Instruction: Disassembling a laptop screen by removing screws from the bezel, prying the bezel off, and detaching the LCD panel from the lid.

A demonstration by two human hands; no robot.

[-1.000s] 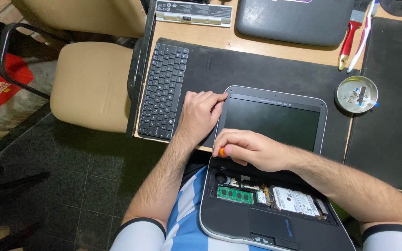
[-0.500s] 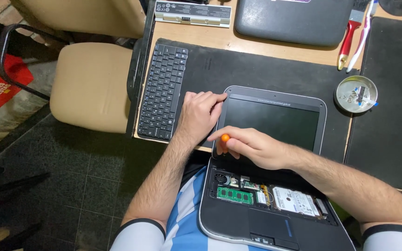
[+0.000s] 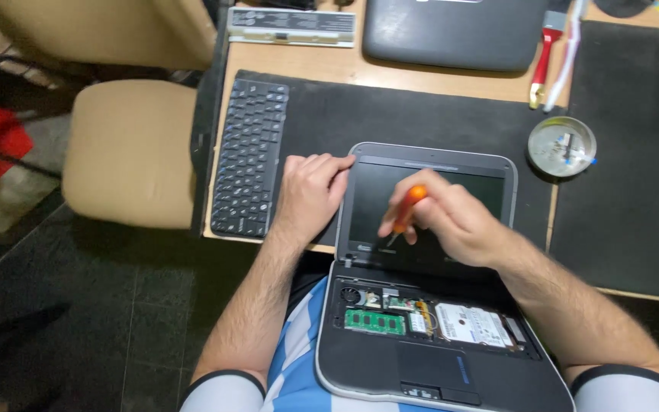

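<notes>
the small grey laptop (image 3: 421,305) lies open half on your lap, half on the desk (image 3: 390,72), its keyboard (image 3: 249,156) already off at 9 o'clock and its boards bare. your left hand (image 3: 310,191) lies flat, steadying the lid; your right hand (image 3: 448,217) holds an orange screwdriver (image 3: 406,214) near the hinge, so screws seem left.

Left hand (image 3: 310,194) flat, right hand (image 3: 440,217) gripping.

Dark tiled floor (image 3: 101,305), beige chair (image 3: 127,145) w/ wooden desk (image 3: 436,80).
</notes>
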